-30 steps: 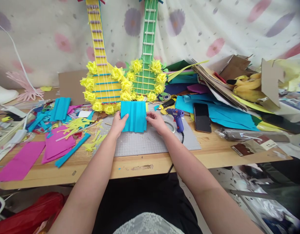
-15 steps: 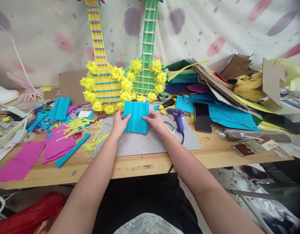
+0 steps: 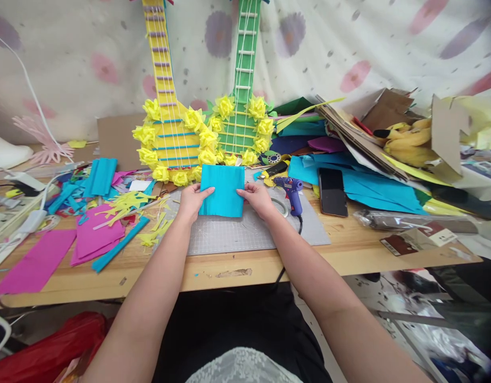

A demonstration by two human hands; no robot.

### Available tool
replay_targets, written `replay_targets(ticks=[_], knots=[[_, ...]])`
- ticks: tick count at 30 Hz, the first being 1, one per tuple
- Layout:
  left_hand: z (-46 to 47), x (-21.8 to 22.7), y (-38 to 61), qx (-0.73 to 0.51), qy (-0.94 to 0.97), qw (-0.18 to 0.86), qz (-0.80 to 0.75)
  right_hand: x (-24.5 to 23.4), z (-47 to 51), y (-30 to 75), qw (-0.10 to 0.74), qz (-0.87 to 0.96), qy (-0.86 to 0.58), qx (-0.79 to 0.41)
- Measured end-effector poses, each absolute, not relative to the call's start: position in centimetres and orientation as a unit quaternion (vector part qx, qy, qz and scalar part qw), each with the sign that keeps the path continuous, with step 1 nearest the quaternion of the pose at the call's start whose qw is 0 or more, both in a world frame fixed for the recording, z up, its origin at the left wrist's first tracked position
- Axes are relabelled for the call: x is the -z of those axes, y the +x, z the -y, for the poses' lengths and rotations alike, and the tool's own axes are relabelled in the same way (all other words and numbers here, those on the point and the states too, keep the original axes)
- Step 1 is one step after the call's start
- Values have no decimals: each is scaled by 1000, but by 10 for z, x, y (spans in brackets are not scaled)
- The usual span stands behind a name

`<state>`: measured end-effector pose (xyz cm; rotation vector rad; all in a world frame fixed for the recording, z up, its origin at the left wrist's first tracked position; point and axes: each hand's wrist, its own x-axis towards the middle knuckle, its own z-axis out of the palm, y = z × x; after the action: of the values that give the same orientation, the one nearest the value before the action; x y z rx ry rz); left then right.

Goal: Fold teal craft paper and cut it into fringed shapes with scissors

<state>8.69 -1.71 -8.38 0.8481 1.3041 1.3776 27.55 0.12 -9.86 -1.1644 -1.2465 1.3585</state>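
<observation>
The wooden table's front edge (image 3: 161, 283) runs across the near side, and a grey gridded cutting mat (image 3: 229, 242) lies just beyond it. Over the mat, in the middle, a blue crepe-paper piece (image 3: 222, 191) is held by both hands: the left hand (image 3: 192, 201) pinches its left edge, thumb in front, and the right hand (image 3: 257, 198) pinches its right edge the same way. Whether its lower edge touches the mat, I cannot tell. To the left lie magenta paper sheets (image 3: 97, 234) and a narrow blue strip (image 3: 120, 244); to the right, a blue glue gun (image 3: 294, 201) rests on the mat, with a black smartphone (image 3: 333, 192) beyond the mat's right side. Farther back stand a yellow guitar model (image 3: 175, 142) and a green guitar model (image 3: 238, 127), both trimmed with yellow paper flowers, before a flower-patterned curtain (image 3: 325, 32).
</observation>
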Motion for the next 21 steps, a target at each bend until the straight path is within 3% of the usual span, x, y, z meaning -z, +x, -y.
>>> replay_targets(ticks=[16, 18, 21], knots=[[16, 84, 77, -527, 406, 499, -555, 99, -5, 284, 473, 495, -481, -547], [15, 87, 76, -501, 450, 453, -584, 98, -5, 285, 473, 498, -480, -546], [16, 88, 79, -448, 538, 272, -660, 99, -4, 283, 466, 506, -471, -552]])
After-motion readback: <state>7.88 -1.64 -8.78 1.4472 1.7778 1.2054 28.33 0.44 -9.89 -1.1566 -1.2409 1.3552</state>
